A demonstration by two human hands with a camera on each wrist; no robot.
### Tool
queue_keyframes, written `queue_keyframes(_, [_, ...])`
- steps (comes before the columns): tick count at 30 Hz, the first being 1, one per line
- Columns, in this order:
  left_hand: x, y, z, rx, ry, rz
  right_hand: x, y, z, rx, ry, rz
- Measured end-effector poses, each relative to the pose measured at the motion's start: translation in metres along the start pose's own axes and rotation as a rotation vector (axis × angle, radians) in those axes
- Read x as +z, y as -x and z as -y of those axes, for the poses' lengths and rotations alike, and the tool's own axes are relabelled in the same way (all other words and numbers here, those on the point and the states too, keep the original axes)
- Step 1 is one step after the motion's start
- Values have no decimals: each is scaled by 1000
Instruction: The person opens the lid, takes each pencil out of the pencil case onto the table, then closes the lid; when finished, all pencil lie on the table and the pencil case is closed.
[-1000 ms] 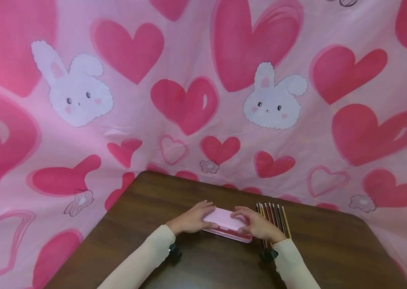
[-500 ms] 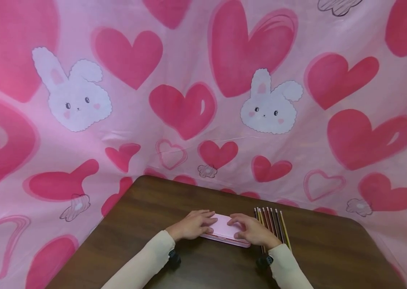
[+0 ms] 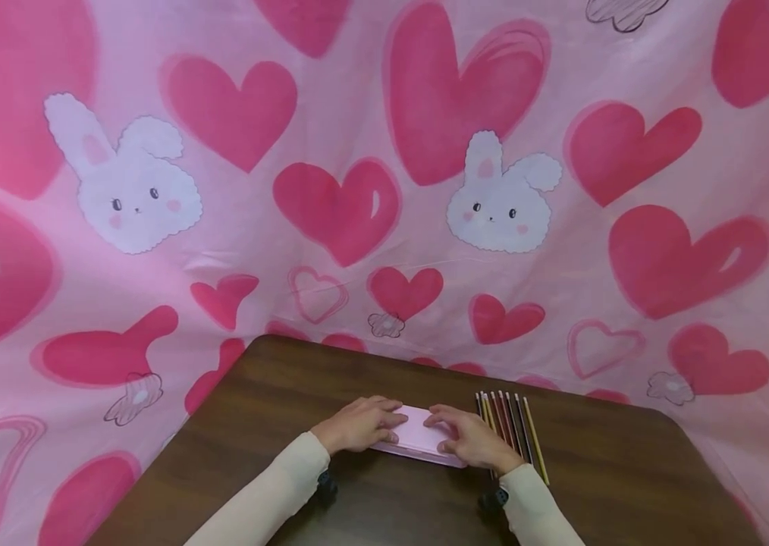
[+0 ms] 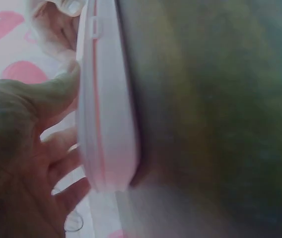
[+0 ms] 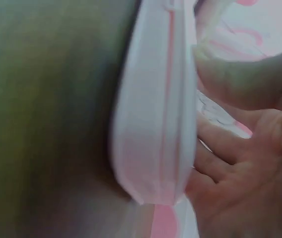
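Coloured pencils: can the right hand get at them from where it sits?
Probably yes. The right hand rests on the pink case, and the coloured pencils lie uncovered on the table right beside it.

A dark brown wooden table [image 3: 630, 470] with rounded corners carried the things. A flat pink case [image 3: 417, 438] lay shut on it near the middle, closer to the near edge than the far one. Just to the right of the case lay a row of coloured pencils [image 3: 510, 425], side by side, their tips towards the far edge. A pink cloth with hearts ran along the table's far edge.
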State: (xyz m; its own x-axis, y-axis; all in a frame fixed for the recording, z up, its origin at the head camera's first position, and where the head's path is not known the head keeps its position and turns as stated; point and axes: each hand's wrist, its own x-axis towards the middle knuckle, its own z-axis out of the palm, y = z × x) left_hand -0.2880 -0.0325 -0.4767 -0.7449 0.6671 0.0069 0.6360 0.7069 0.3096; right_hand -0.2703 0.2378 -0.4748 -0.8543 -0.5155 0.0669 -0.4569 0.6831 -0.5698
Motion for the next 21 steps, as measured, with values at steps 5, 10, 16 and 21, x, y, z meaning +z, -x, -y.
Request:
queue_keyframes(5, [-4, 0, 3, -16, -1, -45, -5, -8, 2, -12, 4, 12])
queue_keyframes(10, [-2, 4, 3, -1, -35, -49, 1, -6, 4, -46, 72, 6])
queue_keyframes(16, [-17, -11, -4, 47, -187, -97, -4, -6, 10, -107, 244, -119])
queue_keyframes(21, [-31, -24, -8, 1, -311, -159, -18, -9, 13, -118, 356, -244])
